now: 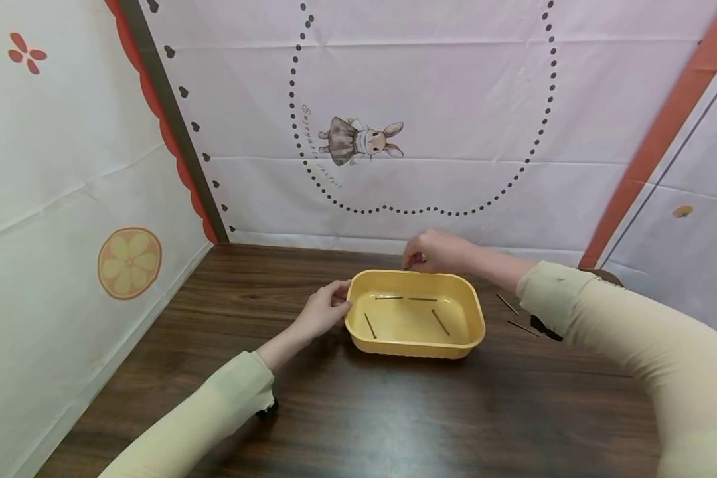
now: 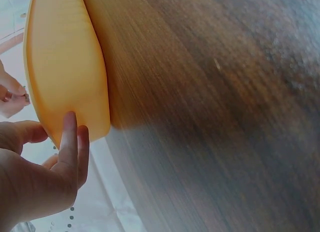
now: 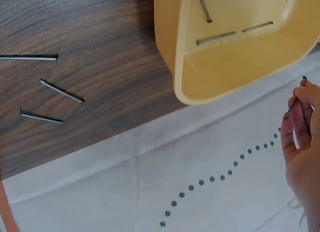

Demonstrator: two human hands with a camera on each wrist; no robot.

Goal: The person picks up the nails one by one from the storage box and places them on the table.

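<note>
Head view: the left hand (image 1: 319, 312) pinches the left end of the yellow basin (image 1: 415, 349), which stands on the surface (image 1: 334, 418) with four nails (image 1: 370, 326) inside; the right hand (image 1: 439, 252) pinches another nail (image 3: 296, 98) near its far side. A slack pinch could drop it outside.

Creased white cloth (image 1: 454, 73) hanging behind, top of frame. Rabbit print (image 1: 358, 141) upper middle, turned sideways, dotted line (image 1: 384, 208) curving below. Red flower print (image 1: 27, 53) upper left. Dark wood-grain table (image 1: 406, 418) across bottom.

Nails (image 1: 441, 322) in tray (image 1: 415, 350) on table (image 1: 394, 411)
</note>
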